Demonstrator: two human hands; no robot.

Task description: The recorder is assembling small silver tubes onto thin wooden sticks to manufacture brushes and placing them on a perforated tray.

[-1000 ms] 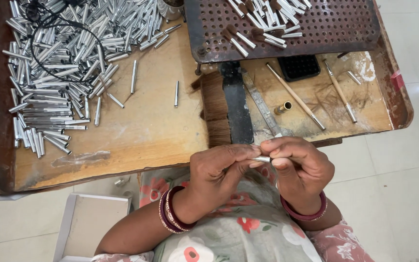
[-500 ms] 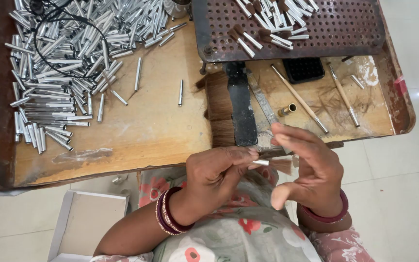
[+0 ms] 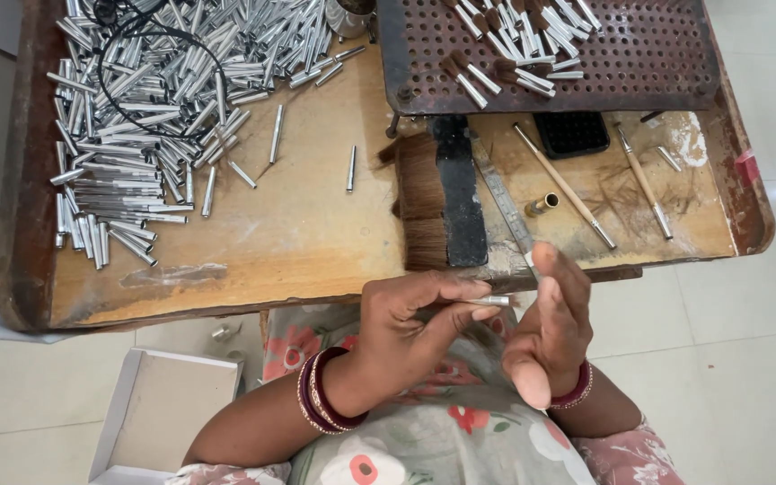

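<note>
Left hand (image 3: pixel 406 328) pinches a short silver metal tube (image 3: pixel 493 301) at its fingertips, just off the near edge of the wooden bench (image 3: pixel 298 242). Tube's long axis runs roughly horizontal, free end pointing right toward the right hand (image 3: pixel 550 328), which is spread open, holding nothing.

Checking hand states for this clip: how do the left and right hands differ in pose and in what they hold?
The left hand is curled, pinching a small silver tube at its fingertips; the right hand is open with fingers spread and upright, holding nothing visible. The left hand shows its back to the camera, the right hand more of its edge and palm side. Both wear dark red bangles and sit below the wooden table edge.
</note>
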